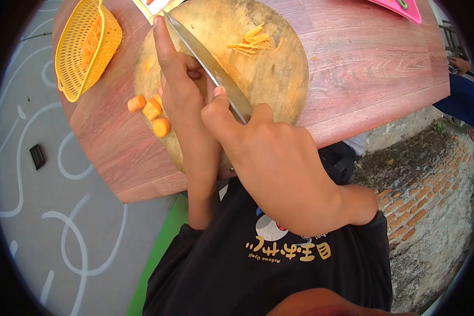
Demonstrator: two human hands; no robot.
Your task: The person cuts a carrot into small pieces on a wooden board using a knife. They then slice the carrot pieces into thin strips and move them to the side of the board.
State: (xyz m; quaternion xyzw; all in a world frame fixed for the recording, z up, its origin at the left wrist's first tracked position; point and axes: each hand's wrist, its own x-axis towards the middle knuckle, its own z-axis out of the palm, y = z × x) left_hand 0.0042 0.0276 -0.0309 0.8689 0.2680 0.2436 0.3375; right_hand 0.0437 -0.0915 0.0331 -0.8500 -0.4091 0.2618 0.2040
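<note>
My right hand [279, 163] is closed round the handle end of a kitchen knife [208, 62], whose blade slants up and left over a round wooden chopping board [282, 79]. Along the blade's left side is my left hand [184, 95]. Its index finger is stretched out to the knife's tip, and the other fingers are bent and partly hidden; I see nothing held in it. Several chunks of carrot [161, 127] lie at the board's left edge, beside my left wrist. Thin carrot sticks [253, 42] form a small pile on the board's far right part.
A yellow perforated basket [66, 68] holding shredded carrot [92, 45] stands at the left of the wooden table [363, 68]. The corner of a pink tray [405, 11] shows at the top right. Another person's hand [461, 66] appears at the far right. A black object [37, 156] lies on the floor.
</note>
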